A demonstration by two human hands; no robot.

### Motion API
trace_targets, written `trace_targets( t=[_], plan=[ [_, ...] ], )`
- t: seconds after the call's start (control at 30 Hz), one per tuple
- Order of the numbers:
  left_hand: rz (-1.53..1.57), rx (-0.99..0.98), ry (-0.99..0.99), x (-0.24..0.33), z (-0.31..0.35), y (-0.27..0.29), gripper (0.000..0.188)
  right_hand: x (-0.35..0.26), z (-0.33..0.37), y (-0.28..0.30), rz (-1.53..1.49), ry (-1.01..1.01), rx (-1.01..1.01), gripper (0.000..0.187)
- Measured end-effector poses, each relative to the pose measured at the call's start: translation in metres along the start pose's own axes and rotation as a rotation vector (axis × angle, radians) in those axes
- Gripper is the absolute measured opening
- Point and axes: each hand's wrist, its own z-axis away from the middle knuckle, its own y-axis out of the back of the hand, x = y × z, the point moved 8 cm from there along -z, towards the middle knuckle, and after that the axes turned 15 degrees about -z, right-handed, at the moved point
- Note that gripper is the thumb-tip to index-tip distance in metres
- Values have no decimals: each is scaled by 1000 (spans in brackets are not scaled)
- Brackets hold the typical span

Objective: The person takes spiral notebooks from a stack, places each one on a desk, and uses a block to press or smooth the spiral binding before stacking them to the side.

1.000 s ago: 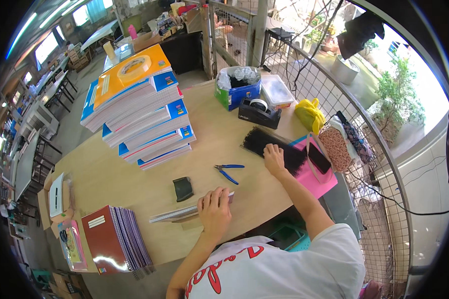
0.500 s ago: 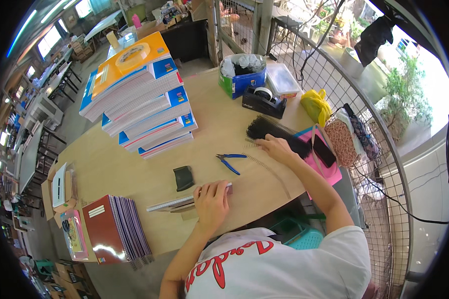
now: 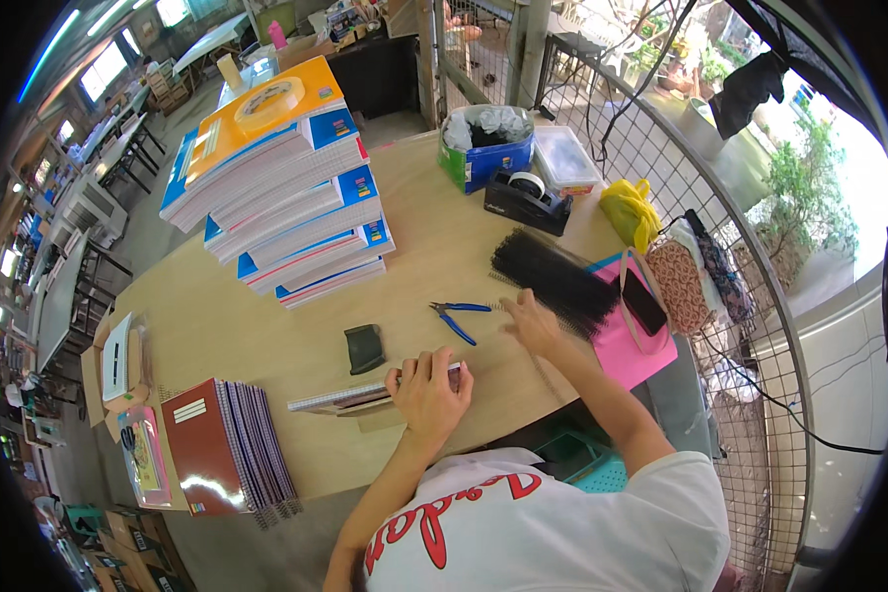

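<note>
My left hand (image 3: 432, 397) is closed over the right end of a notebook (image 3: 337, 402) standing on its long edge near the table's front. My right hand (image 3: 533, 324) pinches a thin, dark spiral binding coil (image 3: 547, 379), which trails down toward the front edge. Just behind that hand lies a thick pile of black binding coils (image 3: 553, 276). Blue-handled cutters (image 3: 457, 321) rest between my hands, jaws toward the left. A small black curved piece (image 3: 364, 349) sits behind the standing notebook.
Tall stacks of notebooks (image 3: 306, 212) bear a tape roll (image 3: 269, 105). Coil-bound brown notebooks (image 3: 203, 444) lie front left. A tape dispenser (image 3: 528, 202), blue-green container (image 3: 485, 163), yellow bag (image 3: 629, 212) and phone (image 3: 643, 304) line the right side, beside a wire fence (image 3: 701, 187).
My right hand has moved off the coil pile, toward me and slightly left, with the single coil. My left hand stays on the notebook, its fingers slightly more spread.
</note>
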Motion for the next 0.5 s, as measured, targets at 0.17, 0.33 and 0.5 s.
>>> trace_targets(
  t=[0.17,0.33,0.5],
  plan=[
    [215,-65,-25,-10,-6,14,27,-79,-11,70,-219,152,-46,20],
    [317,-151,-77,-19,5,5,23,-141,-5,76,-670,241,-230,30],
    [183,-69,-145,-14,25,19,22,-152,2,74,-709,199,-290,33]
  ],
)
